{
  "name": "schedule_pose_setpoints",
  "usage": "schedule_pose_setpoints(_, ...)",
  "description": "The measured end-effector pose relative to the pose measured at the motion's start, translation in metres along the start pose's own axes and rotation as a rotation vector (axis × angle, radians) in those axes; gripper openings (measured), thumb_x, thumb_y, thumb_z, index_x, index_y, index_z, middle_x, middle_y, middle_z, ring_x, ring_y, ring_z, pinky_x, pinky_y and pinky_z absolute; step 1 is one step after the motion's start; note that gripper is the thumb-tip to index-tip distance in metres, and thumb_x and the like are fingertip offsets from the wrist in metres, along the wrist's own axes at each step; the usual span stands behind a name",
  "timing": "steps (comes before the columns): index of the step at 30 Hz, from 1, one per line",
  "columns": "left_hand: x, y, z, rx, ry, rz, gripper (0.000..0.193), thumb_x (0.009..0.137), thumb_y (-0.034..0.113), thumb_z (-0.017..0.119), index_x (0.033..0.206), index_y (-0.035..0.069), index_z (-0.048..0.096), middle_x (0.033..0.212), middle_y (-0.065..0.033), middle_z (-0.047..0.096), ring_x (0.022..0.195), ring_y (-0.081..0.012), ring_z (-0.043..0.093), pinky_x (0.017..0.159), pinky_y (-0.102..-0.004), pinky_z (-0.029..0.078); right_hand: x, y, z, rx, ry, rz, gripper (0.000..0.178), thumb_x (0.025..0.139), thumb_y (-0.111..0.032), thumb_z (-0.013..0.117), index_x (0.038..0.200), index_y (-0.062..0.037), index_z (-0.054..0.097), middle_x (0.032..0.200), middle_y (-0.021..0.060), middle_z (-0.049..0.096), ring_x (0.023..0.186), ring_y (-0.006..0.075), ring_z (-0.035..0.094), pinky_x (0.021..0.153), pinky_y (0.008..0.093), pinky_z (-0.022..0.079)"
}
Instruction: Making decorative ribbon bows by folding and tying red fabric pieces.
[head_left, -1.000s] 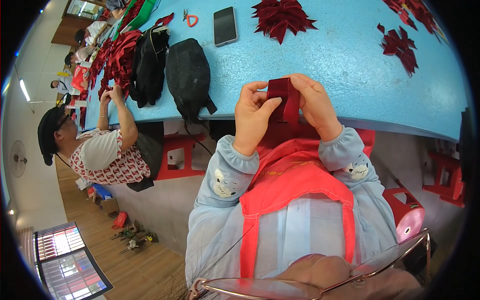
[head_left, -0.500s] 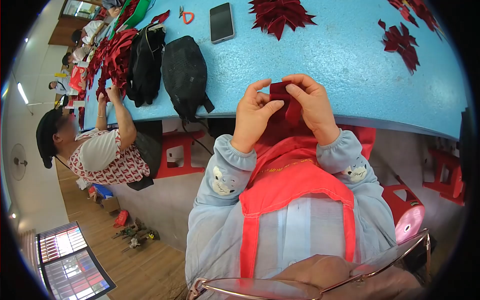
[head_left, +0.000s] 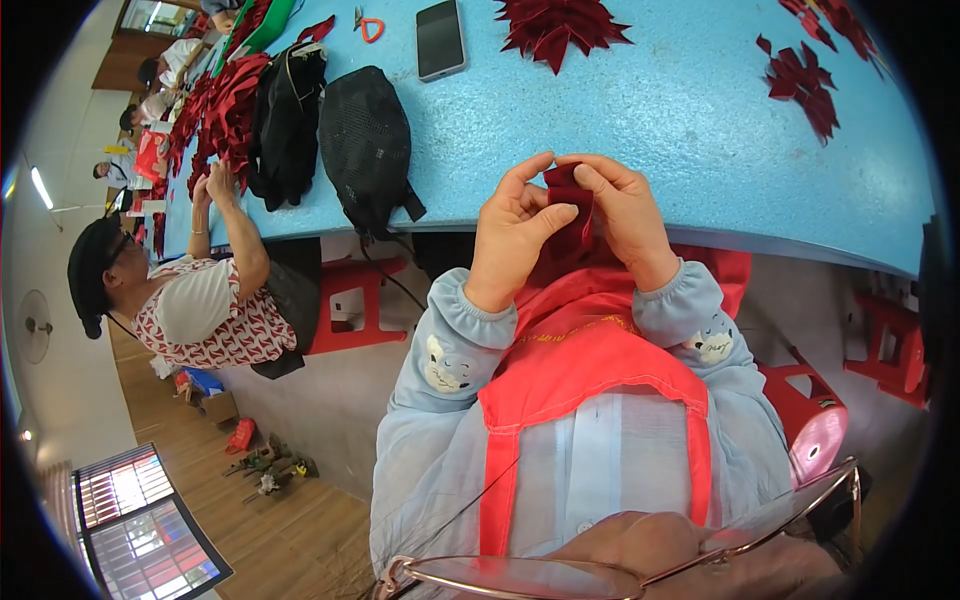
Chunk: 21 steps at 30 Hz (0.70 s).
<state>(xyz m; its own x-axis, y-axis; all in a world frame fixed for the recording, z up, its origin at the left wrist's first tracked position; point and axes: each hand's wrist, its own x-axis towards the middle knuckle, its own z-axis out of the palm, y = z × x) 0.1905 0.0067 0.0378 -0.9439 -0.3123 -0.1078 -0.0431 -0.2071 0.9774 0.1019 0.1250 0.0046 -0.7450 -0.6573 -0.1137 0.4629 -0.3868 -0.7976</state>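
Between my two hands, just off the near edge of the blue table, is a dark red velvety ribbon strip [head_left: 572, 232], partly folded over at its top. My left hand [head_left: 516, 222] pinches its left side with thumb and forefinger. On the other side my right hand [head_left: 627, 215] grips the upper fold, thumb in front and fingers behind. The strip's lower end hangs against the red apron [head_left: 590, 360] on my lap, and my fingers cover part of it.
Beyond my hands on the blue table [head_left: 640, 130] lie dark red petal clusters [head_left: 562, 28], a phone [head_left: 441, 40], orange-handled snips [head_left: 371, 30] and two black bags [head_left: 365, 140]. To the left a co-worker [head_left: 200, 300] handles a red fabric pile [head_left: 232, 105]. Red stools [head_left: 355, 300] stand beside the table.
The ribbon strip has tilted slightly and its top has shifted a little in my fingers. My left hand has turned slightly. The co-worker's hands have moved up a little.
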Motion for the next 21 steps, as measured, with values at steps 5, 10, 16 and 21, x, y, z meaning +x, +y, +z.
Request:
schedule_pose_setpoints(5,-0.007,-0.002,0.007,-0.072,0.065,-0.044,0.049,0.080,-0.005,0.062,0.125,0.001,0.047,0.084,-0.0034,0.060,0.077,-0.0087,0.057,0.070,-0.0209,0.047,0.001,0.005,-0.005,0.052,-0.062,0.001,0.020,0.091,-0.011,0.054,0.103,0.0015,0.063,0.099,0.0050,0.063,0.090,0.0118,0.058,0.079,0.0239,0.047)
schedule_pose_setpoints(10,-0.006,-0.012,0.008,-0.105,0.087,-0.059,0.041,0.080,-0.005,0.062,0.119,0.000,0.051,0.086,-0.0046,0.062,0.079,-0.0093,0.058,0.072,-0.0213,0.048,-0.001,0.007,-0.003,0.143,-0.102,-0.019,0.020,0.091,-0.010,0.054,0.104,0.0012,0.063,0.100,0.0047,0.062,0.090,0.0123,0.058,0.080,0.0244,0.047)
schedule_pose_setpoints(16,-0.002,-0.015,0.005,-0.094,0.093,-0.074,0.032,0.081,-0.004,0.062,0.112,-0.001,0.055,0.089,-0.0056,0.063,0.081,-0.0096,0.059,0.072,-0.0214,0.049,-0.003,0.005,-0.004,0.114,-0.107,0.061,0.018,0.090,-0.009,0.054,0.104,-0.0013,0.062,0.101,0.0055,0.060,0.092,0.0126,0.057,0.082,0.0264,0.045)
schedule_pose_setpoints(21,0.000,-0.015,0.000,0.014,0.083,-0.050,0.028,0.081,-0.004,0.062,0.109,-0.001,0.056,0.090,-0.0058,0.063,0.081,-0.0096,0.059,0.071,-0.0214,0.048,0.000,0.007,-0.010,0.063,-0.067,0.126,0.017,0.087,-0.008,0.057,0.104,-0.0027,0.060,0.098,0.0044,0.060,0.088,0.0122,0.057,0.077,0.0255,0.046)
